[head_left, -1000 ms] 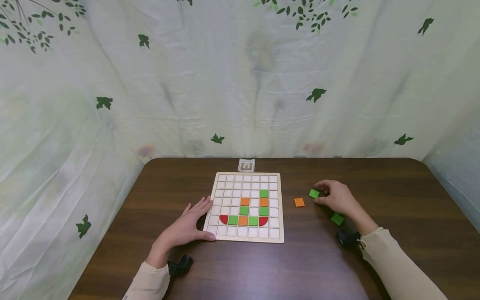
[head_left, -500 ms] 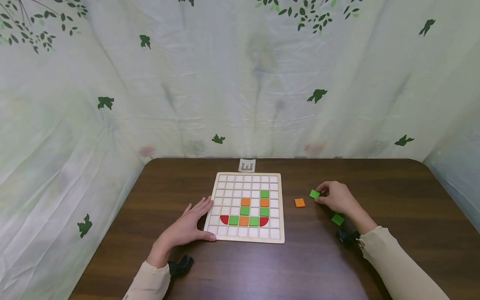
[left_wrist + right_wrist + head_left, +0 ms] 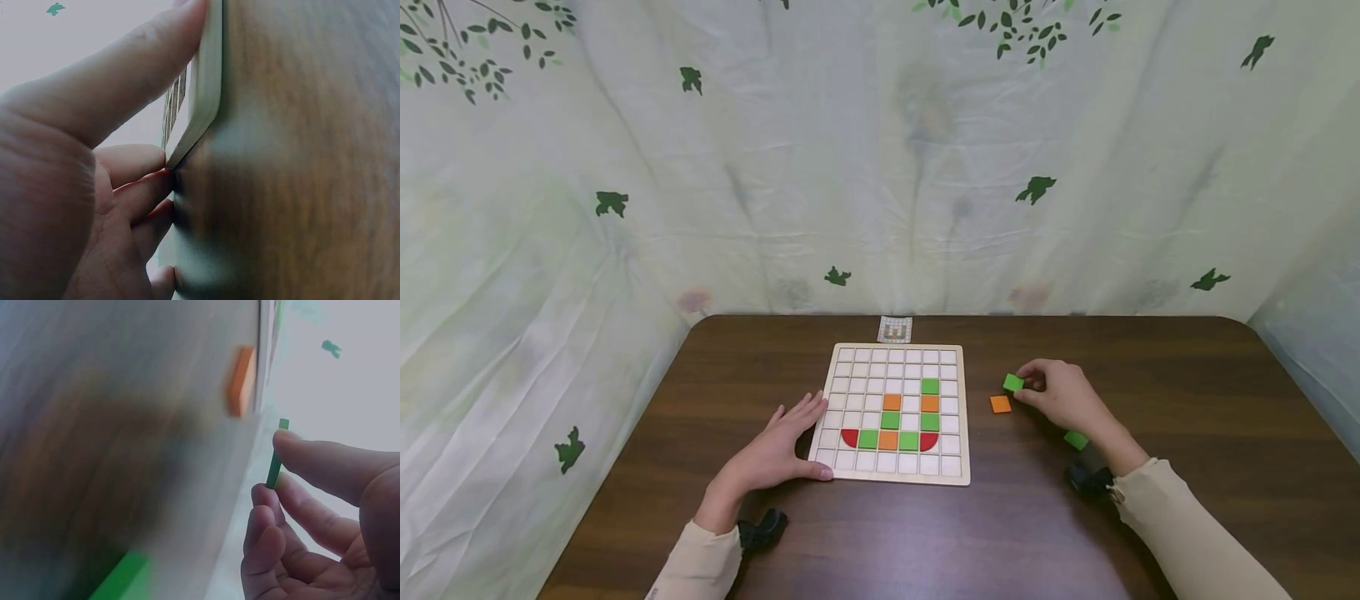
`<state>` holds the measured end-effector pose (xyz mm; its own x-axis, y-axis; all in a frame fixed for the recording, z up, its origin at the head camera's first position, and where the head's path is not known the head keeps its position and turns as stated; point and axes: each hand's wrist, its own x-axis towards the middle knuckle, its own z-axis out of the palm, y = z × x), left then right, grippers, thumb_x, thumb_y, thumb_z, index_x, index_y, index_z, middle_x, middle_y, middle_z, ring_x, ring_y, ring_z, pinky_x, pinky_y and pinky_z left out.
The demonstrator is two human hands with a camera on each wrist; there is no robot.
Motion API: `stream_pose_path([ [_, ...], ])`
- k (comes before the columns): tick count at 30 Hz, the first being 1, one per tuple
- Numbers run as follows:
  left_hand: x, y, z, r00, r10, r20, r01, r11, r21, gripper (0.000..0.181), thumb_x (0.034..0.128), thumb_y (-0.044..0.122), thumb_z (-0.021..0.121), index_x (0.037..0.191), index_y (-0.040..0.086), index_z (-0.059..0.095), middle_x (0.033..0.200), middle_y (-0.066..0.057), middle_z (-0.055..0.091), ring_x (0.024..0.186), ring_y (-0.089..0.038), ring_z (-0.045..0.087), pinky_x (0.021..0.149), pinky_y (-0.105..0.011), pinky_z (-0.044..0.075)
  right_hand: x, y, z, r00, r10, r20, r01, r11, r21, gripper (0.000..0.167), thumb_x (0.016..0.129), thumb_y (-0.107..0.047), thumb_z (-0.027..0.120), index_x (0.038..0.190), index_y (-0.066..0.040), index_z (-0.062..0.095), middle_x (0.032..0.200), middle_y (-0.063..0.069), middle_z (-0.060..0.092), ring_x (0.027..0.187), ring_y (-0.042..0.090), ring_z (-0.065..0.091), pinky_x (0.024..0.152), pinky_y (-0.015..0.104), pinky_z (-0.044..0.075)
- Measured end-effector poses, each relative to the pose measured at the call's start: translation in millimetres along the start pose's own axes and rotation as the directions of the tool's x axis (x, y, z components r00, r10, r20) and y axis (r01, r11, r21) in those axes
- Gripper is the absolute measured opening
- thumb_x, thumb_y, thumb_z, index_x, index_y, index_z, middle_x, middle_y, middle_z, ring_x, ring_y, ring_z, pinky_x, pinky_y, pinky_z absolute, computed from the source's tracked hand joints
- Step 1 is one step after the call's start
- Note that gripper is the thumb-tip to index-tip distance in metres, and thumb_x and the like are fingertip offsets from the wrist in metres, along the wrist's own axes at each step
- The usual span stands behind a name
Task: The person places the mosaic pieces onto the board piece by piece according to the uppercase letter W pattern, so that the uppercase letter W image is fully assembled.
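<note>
The left hand lies along the left edge of a white gridded board, its fingers extended against the side and its thumb at the near-left corner. Several green, orange and red tiles sit in the board's cells. To the right of the board, the right hand pinches a green square tile between thumb and fingertips. In the right wrist view this green tile appears edge-on, raised off the table. An orange square tile lies just below it on the table. Another green tile is partly covered by the right wrist.
A small card with a printed grid pattern lies behind the board on the dark wooden table. A pale cloth with leaf and bird prints hangs behind the table. Each wrist carries a black device.
The right hand has lifted the green tile and moved it left, closer to the orange tile and the board. The left hand and the board stay in place.
</note>
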<state>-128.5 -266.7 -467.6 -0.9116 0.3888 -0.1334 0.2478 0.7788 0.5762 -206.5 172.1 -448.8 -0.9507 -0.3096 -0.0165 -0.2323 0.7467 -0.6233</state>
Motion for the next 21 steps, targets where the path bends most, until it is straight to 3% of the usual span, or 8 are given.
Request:
stream_pose_path([
  [11, -0.1, 0.9, -0.4, 1.000, 0.007, -0.008, -0.007, 1.000, 0.008, 0.109, 0.0763, 0.048, 0.085, 0.157, 0.001, 0.030, 0.165, -0.015, 0.021, 0.152, -0.038, 0.014, 0.119, -0.064, 0.004, 2.0, -32, 19, 0.999, -0.034, -0.020, 0.035, 0.999, 0.040, 0.026, 0.089, -0.014, 0.077, 0.112, -0.002, 0.071, 0.095, 0.005, 0.068, 0.083, 0.019, 0.060, 0.070, 0.034, 0.051],
  [21, -0.4, 1.5, -0.2, 1.000, -0.005, -0.004, 0.005, 1.000, 0.002, 0.109, 0.0763, 0.048, 0.085, 0.157, 0.001, 0.030, 0.165, -0.015, 0.022, 0.152, -0.038, 0.014, 0.119, -0.063, 0.004, 3.3, -57, 36, 0.994, -0.102, -0.026, 0.104, 0.992, 0.073, 0.024, 0.088, -0.012, 0.077, 0.111, -0.003, 0.073, 0.098, 0.005, 0.068, 0.084, 0.018, 0.058, 0.073, 0.034, 0.051],
])
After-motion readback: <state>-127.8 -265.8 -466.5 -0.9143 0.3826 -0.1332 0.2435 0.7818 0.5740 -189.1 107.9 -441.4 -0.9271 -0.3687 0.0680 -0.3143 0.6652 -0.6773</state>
